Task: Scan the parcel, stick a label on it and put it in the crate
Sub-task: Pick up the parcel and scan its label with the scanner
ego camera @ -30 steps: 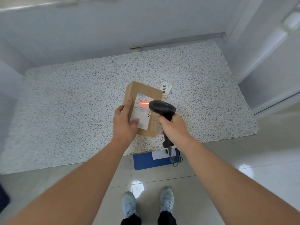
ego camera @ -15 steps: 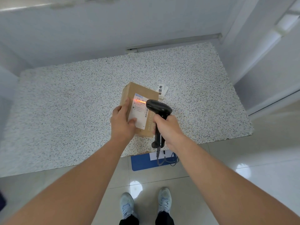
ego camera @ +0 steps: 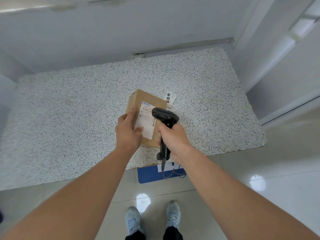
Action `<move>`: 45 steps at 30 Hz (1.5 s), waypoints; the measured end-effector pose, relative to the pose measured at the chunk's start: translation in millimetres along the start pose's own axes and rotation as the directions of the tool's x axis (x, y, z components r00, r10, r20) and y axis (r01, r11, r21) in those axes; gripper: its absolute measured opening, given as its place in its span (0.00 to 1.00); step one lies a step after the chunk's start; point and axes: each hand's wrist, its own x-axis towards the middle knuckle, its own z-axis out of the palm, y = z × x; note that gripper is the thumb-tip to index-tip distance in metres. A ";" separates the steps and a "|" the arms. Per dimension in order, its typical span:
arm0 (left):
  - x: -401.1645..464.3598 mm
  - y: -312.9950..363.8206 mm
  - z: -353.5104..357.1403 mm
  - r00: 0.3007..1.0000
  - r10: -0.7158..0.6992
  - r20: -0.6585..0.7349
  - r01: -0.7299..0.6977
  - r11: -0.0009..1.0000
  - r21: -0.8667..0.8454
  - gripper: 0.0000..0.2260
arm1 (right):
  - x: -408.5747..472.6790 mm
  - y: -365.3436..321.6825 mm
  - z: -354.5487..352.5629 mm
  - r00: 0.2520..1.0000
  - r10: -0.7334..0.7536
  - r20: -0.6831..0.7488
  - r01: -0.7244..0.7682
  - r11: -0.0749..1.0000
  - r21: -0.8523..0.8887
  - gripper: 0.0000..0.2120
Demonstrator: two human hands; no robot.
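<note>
A brown cardboard parcel point(ego camera: 147, 99) rests on the speckled table point(ego camera: 69, 118), with a white shipping label point(ego camera: 146, 121) on its top face. My left hand point(ego camera: 128, 131) grips the parcel's near left side, thumb on the label. My right hand point(ego camera: 173, 137) holds a black handheld scanner point(ego camera: 165, 116) by its handle, the head hovering over the parcel's right edge and pointing at the label. No red beam shows on the label. The scanner's cable hangs down below the table edge. No crate is in view.
A small white printed tag point(ego camera: 170, 98) lies on the table just beyond the parcel. A blue flat object point(ego camera: 150, 174) with white paper sits under the table's front edge. A white wall and door frame point(ego camera: 259, 49) stand behind and right. My shoes point(ego camera: 133, 220) are on the tiled floor.
The red scan line that lit the label in both earlier frames is gone. The scanner has drawn slightly nearer over the parcel's right edge; my left hand keeps its grip.
</note>
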 end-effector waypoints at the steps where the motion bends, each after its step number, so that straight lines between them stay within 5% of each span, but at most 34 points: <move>1: 1.2 0.1 0.5 1.000 -0.002 0.006 0.002 1.000 0.008 0.35 | -0.7 -0.7 0.1 1.000 -0.005 -0.004 0.005 1.000 -0.002 0.05; 10: 6.3 -0.6 -2.1 1.000 -0.025 0.011 0.025 1.000 -0.016 0.36 | 2.2 -6.3 0.8 0.997 -0.077 -0.018 0.075 0.994 -0.077 0.07; 20: 18.0 -15.9 -12.0 0.995 -0.096 0.030 0.097 0.994 -0.052 0.36 | 44.0 16.5 -19.0 0.929 -0.297 -0.219 0.153 0.850 -0.505 0.14; 34: 8.3 -61.5 -10.7 0.970 -0.219 0.107 0.242 0.914 -0.324 0.29 | 79.8 54.1 -46.8 0.850 -0.337 -0.404 0.090 0.850 -0.518 0.12; 41: 12.6 -56.4 -10.4 0.973 -0.182 0.145 0.202 0.969 -0.141 0.30 | 85.5 61.7 -50.0 0.845 -0.328 -0.421 0.050 0.834 -0.550 0.13; 45: 14.4 -46.2 -7.1 0.988 -0.108 0.112 0.094 0.988 0.119 0.28 | 89.7 61.8 -54.4 0.883 -0.274 -0.381 -0.003 0.808 -0.589 0.14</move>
